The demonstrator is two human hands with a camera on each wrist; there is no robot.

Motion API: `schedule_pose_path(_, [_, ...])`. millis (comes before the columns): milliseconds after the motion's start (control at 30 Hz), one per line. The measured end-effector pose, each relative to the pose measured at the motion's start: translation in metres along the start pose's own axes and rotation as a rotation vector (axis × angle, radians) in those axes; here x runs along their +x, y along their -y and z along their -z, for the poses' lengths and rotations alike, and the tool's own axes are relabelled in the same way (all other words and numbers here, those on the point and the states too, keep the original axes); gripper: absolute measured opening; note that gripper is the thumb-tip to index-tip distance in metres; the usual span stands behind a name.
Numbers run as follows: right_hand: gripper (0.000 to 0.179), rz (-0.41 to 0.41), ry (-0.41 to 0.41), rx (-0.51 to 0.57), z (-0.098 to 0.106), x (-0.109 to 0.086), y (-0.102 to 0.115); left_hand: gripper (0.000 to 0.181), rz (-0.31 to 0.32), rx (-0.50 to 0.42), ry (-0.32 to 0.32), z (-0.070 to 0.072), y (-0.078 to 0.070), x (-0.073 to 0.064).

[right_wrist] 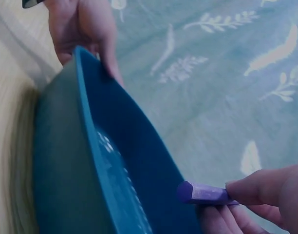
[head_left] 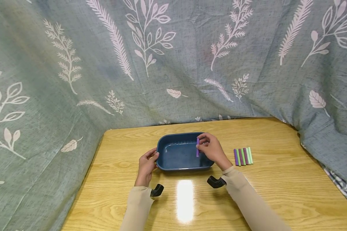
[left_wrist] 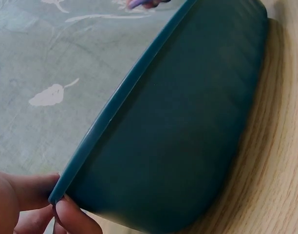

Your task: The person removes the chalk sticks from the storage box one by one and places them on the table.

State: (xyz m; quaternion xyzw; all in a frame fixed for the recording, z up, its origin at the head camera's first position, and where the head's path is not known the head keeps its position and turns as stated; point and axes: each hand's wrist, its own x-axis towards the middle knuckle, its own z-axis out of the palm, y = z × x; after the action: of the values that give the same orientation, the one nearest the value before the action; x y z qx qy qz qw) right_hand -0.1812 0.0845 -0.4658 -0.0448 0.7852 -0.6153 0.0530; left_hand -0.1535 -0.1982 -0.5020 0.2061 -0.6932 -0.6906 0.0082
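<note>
A dark blue rectangular plastic basin (head_left: pixel 176 158) with rounded corners stands on the table. My left hand (head_left: pixel 146 165) pinches its left rim, thumb on the inner side and fingers outside, as the left wrist view shows up close at the rim (left_wrist: pixel 110 109). Over the right part of the basin, my right hand (head_left: pixel 212 149) holds a purple chalk-like stick (head_left: pixel 198 147) between thumb and fingers. In the right wrist view the stick (right_wrist: pixel 205 193) has a faceted end and overlaps the basin's wall. The basin's inside floor shows bare blue plastic.
To the right of the basin, several similar sticks (head_left: pixel 243 156) in purple, green, maroon and pale green lie side by side in a row. The wooden table (head_left: pixel 280 186) reaches back to a grey-green leaf-patterned cloth (head_left: pixel 173 64). Black wrist mounts (head_left: pixel 216 182) stick out from the sleeves.
</note>
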Motion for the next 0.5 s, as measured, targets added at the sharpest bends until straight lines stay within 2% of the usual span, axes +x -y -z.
schedule_pose_path(500, [0.037, -0.027, -0.065, -0.01, 0.079, -0.021, -0.023, 0.033, 0.01, 0.003, -0.005, -0.001, 0.001, 0.001])
